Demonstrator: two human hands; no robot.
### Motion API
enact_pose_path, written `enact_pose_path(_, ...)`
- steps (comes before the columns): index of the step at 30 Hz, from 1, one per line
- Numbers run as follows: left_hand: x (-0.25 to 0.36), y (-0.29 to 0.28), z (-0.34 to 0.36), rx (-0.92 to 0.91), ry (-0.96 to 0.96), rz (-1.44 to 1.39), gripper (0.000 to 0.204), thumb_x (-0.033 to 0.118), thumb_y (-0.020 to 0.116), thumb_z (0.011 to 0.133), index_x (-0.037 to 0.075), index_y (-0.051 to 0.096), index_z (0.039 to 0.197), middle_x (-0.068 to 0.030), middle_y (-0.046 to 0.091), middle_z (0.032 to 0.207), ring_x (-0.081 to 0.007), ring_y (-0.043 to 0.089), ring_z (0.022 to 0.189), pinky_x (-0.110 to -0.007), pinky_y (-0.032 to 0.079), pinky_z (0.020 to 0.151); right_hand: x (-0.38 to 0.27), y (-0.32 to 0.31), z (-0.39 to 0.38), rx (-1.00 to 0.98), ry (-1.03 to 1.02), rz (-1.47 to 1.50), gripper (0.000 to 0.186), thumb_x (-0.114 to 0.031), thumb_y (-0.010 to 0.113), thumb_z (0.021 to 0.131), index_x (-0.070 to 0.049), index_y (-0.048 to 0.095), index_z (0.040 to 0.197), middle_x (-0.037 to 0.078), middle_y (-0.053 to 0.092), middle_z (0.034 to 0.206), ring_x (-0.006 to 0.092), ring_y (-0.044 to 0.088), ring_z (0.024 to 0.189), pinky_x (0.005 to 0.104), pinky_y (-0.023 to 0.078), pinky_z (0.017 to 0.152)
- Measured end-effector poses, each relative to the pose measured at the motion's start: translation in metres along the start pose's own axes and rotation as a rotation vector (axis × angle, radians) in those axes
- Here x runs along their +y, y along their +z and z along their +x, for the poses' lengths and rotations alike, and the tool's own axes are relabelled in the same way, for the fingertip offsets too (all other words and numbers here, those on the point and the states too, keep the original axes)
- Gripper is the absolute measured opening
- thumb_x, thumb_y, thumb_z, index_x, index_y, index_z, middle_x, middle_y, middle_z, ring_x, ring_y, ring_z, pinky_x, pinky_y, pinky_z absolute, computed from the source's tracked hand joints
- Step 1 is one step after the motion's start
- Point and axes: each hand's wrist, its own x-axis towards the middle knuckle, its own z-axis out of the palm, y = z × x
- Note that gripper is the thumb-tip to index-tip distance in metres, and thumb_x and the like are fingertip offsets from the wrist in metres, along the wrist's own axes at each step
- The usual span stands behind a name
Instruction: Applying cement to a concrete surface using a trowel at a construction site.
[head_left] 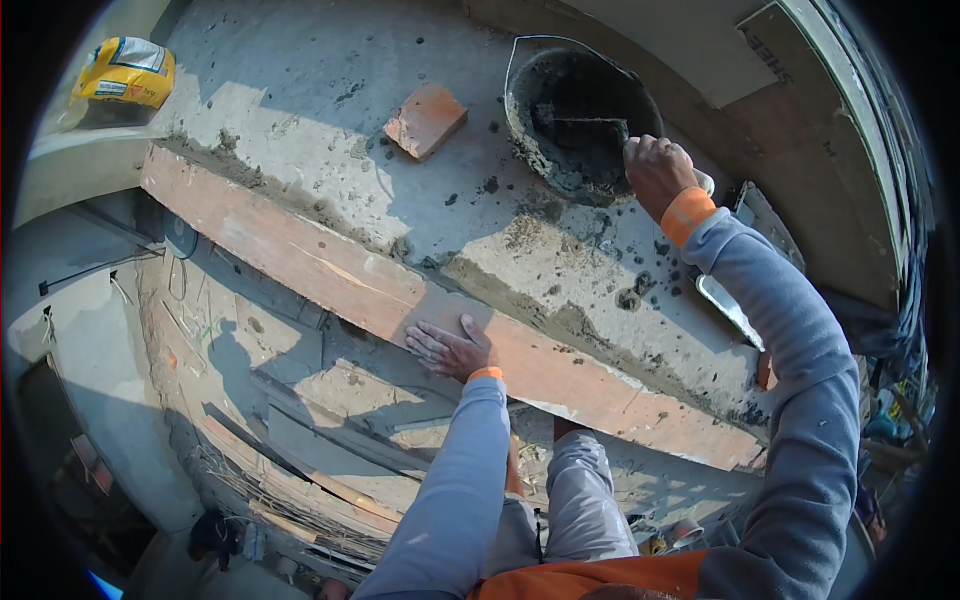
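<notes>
Your right hand [655,172] is closed on a trowel [585,125] dipped into the mortar bucket [580,110] at the slab's far side: loading mortar, by my judgement. Your left hand [450,348] lies flat, fingers spread, on the wooden form board [330,275] along the concrete ledge [300,140]. A brick [426,120] sits near the bucket. Carrying the load back calls for steady footing; open drop lies beyond the board.

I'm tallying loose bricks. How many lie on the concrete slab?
1: a red brick lies flat on the slab, left of the mortar bucket. Others may be hidden.
</notes>
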Motion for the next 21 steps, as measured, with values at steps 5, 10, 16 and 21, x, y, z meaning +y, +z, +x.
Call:
enact_pose_path(5,-0.005,0.004,0.003,0.016,-0.009,0.026,0.081,0.051,0.046,0.094,0.002,0.017,0.151,-0.0185,0.013,0.159,-0.0351,0.01,0.147,-0.055,0.012,0.115,0.058,-0.032,-0.01,0.046,-0.076,0.204,0.012,-0.013,0.055,0.086,-0.003,0.061,0.09,0.012,0.062,0.084,0.0239,0.066,0.078,0.0337,0.052,0.069)
enact_pose_path(10,0.004,0.012,-0.005,0.024,0.018,-0.005,0.084,0.049,0.053,0.09,0.001,0.019,0.15,-0.0185,0.017,0.158,-0.0356,0.013,0.147,-0.058,0.013,0.114,0.03,0.006,0.019,0.096,-0.054,0.081,0.011,-0.014,0.055,0.087,-0.004,0.059,0.088,0.01,0.061,0.081,0.0217,0.065,0.073,0.0327,0.052,0.066)
enact_pose_path(16,-0.005,0.005,0.003,0.033,0.006,0.021,0.081,0.049,0.048,0.094,0.003,0.014,0.152,-0.0168,0.013,0.159,-0.0341,0.01,0.147,-0.057,0.012,0.115,0.034,-0.026,-0.015,-0.011,-0.185,0.211,0.011,-0.011,0.053,0.087,-0.001,0.058,0.09,0.013,0.061,0.082,0.0248,0.066,0.074,0.0346,0.054,0.066)
enact_pose_path(21,0.003,0.004,-0.002,0.009,0.009,-0.02,0.082,0.049,0.049,0.093,0.002,0.016,0.151,-0.017,0.013,0.159,-0.034,0.01,0.147,-0.057,0.013,0.115,0.036,-0.021,0.016,-0.299,0.031,0.408,0.017,-0.008,0.049,0.089,0.003,0.06,0.096,0.022,0.066,0.094,0.033,0.067,0.091,0.0394,0.055,0.075)
